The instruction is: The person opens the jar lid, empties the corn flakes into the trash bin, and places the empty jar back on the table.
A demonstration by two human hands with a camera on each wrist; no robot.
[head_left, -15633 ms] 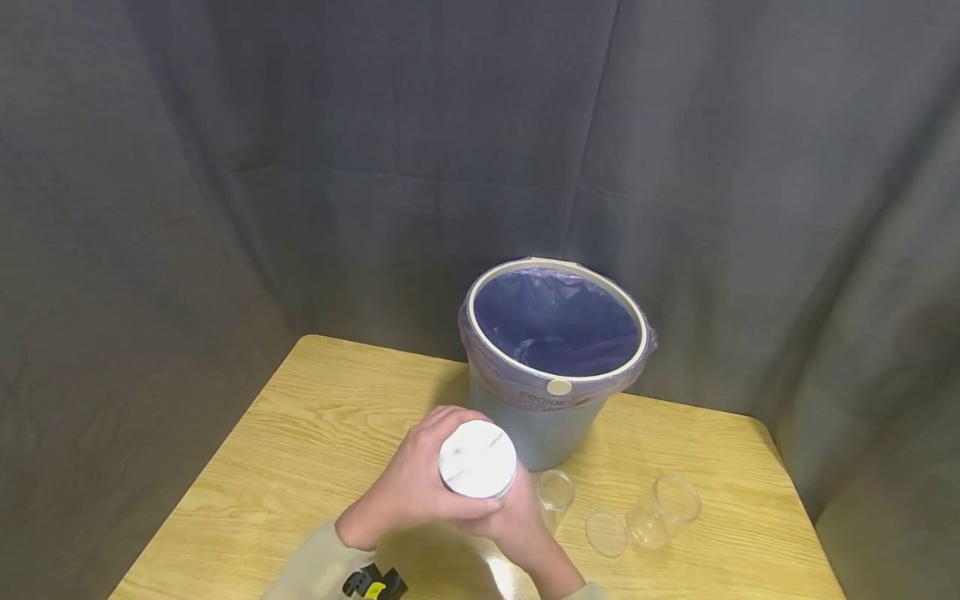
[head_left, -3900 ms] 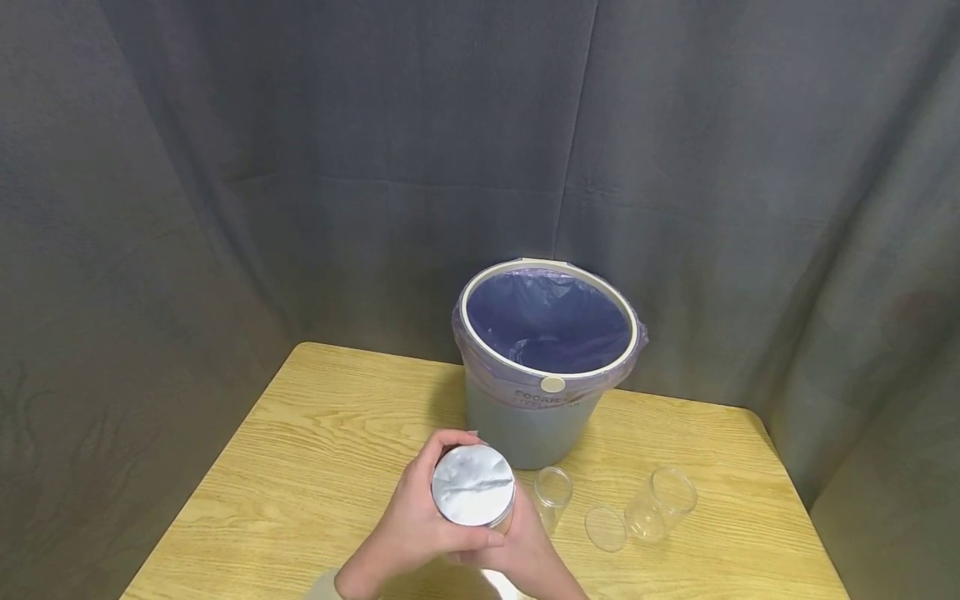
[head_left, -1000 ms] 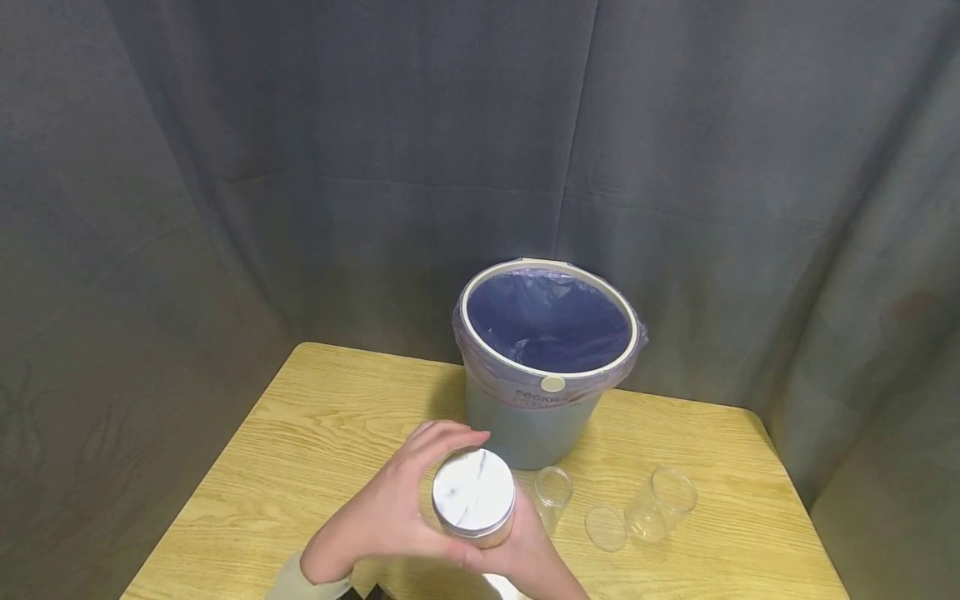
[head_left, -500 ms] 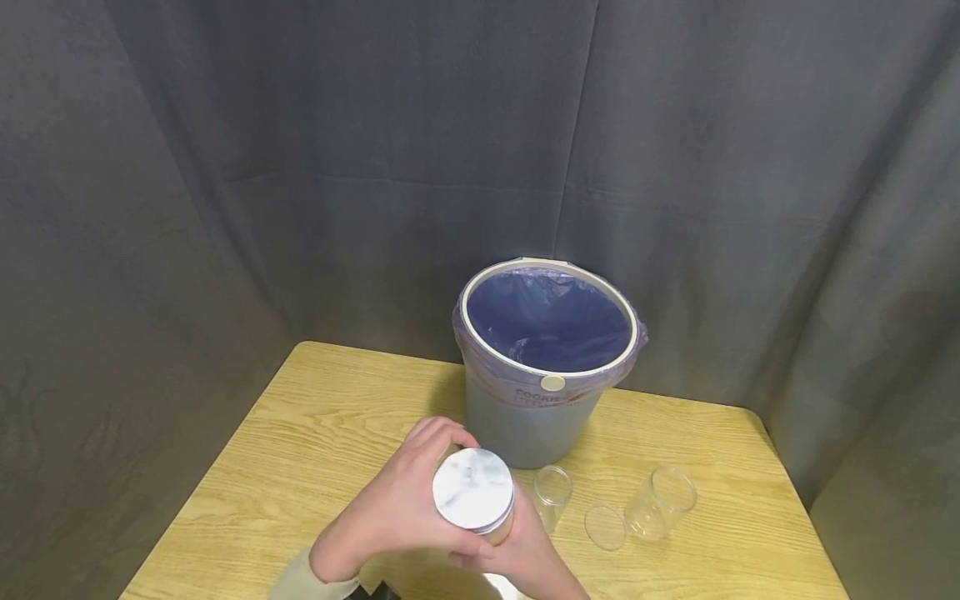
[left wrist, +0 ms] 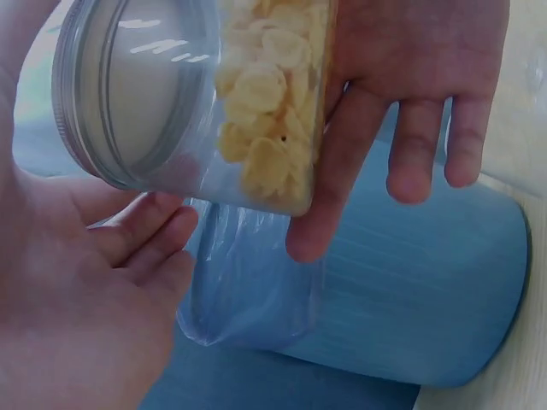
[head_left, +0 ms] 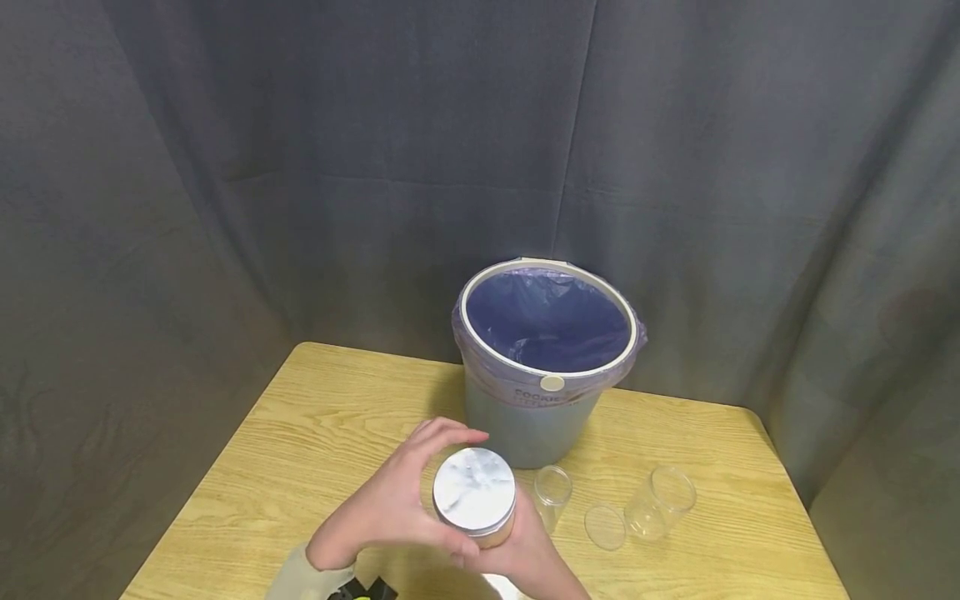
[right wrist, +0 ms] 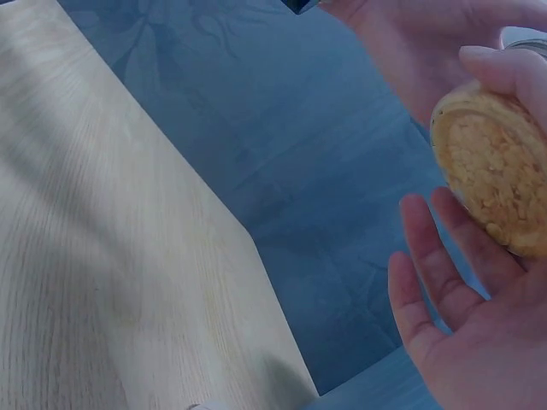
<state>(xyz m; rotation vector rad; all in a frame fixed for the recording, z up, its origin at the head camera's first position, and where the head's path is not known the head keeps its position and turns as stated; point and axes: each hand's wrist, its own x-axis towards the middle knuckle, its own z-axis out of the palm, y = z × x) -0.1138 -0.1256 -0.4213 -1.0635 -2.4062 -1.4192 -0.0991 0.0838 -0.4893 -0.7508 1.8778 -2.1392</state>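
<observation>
A clear jar (left wrist: 267,111) with pale yellow flakes and a silver screw lid (head_left: 474,490) is held up in front of the bin. My right hand (head_left: 521,533) holds its lower part; in the right wrist view that hand (right wrist: 479,333) has several fingers stretched out beneath the flake-filled base. Around the lid my left hand (head_left: 397,500) is spread wide, thumb on the near side and index finger standing off the far rim. From the left wrist, the lid lies in the hollow of the left hand (left wrist: 85,273). The lid sits on the jar.
Behind the hands stands a grey bin (head_left: 525,429) lined with a purplish bag (head_left: 551,321). To its front right are an open clear jar (head_left: 553,492), a clear disc (head_left: 604,527) and another clear jar (head_left: 663,504) on the wooden table (head_left: 337,417). Dark curtains (head_left: 360,167) surround the table.
Half a second ago my left fingers lay closer round the lid; now they are spread, as one second ago. The hands hold much the same place since the oldest frame, and the jar stays in my right hand.
</observation>
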